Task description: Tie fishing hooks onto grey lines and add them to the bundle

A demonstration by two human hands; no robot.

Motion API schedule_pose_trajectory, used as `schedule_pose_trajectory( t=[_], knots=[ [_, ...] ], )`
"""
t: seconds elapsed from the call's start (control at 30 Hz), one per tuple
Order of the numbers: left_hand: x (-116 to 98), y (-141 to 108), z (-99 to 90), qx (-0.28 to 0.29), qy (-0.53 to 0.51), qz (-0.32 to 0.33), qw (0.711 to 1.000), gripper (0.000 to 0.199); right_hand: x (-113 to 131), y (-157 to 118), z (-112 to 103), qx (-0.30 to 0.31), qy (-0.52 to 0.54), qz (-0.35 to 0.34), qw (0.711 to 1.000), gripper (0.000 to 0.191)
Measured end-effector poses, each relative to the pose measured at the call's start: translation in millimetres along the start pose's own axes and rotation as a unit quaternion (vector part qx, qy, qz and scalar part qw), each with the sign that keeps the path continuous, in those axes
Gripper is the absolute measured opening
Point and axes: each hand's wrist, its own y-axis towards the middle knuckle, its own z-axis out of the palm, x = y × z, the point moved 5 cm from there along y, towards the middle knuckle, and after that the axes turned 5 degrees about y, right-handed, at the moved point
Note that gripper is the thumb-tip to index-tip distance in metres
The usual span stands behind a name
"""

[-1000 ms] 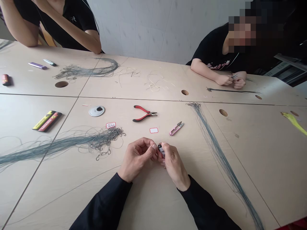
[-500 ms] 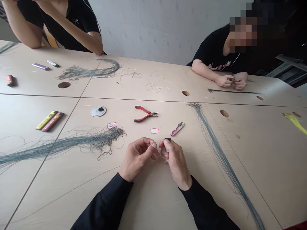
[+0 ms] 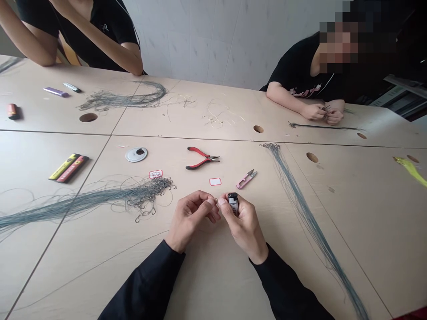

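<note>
My left hand (image 3: 193, 218) is closed in a pinch on a fishing hook (image 3: 215, 201), of which only a small curved bit shows at the fingertips. A thin line (image 3: 126, 248) runs over the table from beneath that hand towards the lower left. My right hand (image 3: 245, 224) is closed around a black and white lighter (image 3: 233, 202), its thumb reaching across to the hook. Left of my hands lies a bundle of blue-green fishing line (image 3: 100, 200) with many hooks at its end. Another hooked line bundle (image 3: 300, 204) stretches down the right side.
Red-handled pliers (image 3: 200, 159), pink thread snips (image 3: 247, 179) and a small label (image 3: 215, 182) lie beyond my hands. A yellow and red box (image 3: 68, 168) and round grommet (image 3: 136, 154) are left. Across the table (image 3: 360, 195) sit two people, one handling something small.
My right hand has turned, so the lighter shows more fully. Its thumb has moved left to meet the left fingertips at the hook.
</note>
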Motion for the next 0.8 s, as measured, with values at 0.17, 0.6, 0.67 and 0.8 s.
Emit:
schedule_pose_trajectory(
  t=[0.17, 0.6, 0.67, 0.8],
  knots=[
    [0.0, 0.5, 0.5, -0.007, 0.018, -0.003, 1.0, 0.025, -5.1, 0.8, -2.3, -0.002, 0.011, 0.005, 1.0, 0.03],
    [-0.3, 0.8, -0.2, -0.017, 0.019, -0.005, 1.0, 0.026, 5.2, 0.5, 1.3, 0.015, -0.02, -0.005, 1.0, 0.025],
    [-0.8, 0.2, -0.6, -0.021, 0.024, -0.006, 0.999, 0.026, 3.5, 0.2, 0.8, 0.015, -0.024, -0.004, 1.0, 0.027],
    [-1.2, -0.6, -2.1, -0.031, 0.033, -0.008, 0.999, 0.026, -3.6, -0.1, -5.3, -0.018, -0.027, 0.007, 0.999, 0.028]
  ],
)
